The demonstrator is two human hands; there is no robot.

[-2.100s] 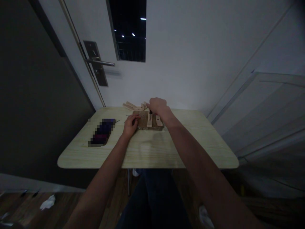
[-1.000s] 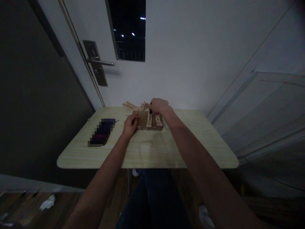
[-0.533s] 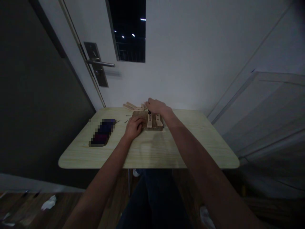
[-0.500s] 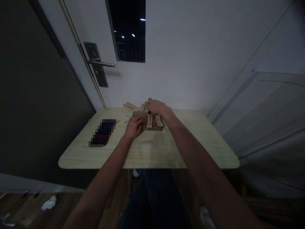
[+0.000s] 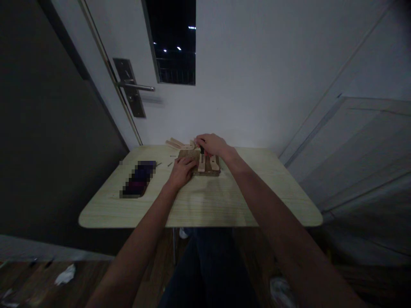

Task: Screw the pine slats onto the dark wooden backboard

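Note:
A brown wooden board (image 5: 208, 173) lies near the back of the table, with two pale wooden pieces on top. My right hand (image 5: 212, 143) is closed around the black handle of a screwdriver (image 5: 202, 150). The tool stands upright, its shaft going down to the left pale wooden piece (image 5: 201, 166); where its tip sits is too small to tell. To the right is the other pale wooden piece (image 5: 214, 162), partly under my right hand. My left hand (image 5: 183, 169) grips the board's left part, fingers over its top and thumb near the front edge.
Several loose pale wood pieces (image 5: 180, 144) lie behind the board. A few screws (image 5: 170, 164) are scattered left of it. A dark pixelated object (image 5: 138, 179) rests on the table's left side. The white door (image 5: 244, 85) with its metal handle (image 5: 136, 86) rises behind the table (image 5: 224, 205).
My right hand has turned and shifted slightly on the screwdriver, so more of its black handle shows. The fingers of my left hand reach slightly farther right over the board.

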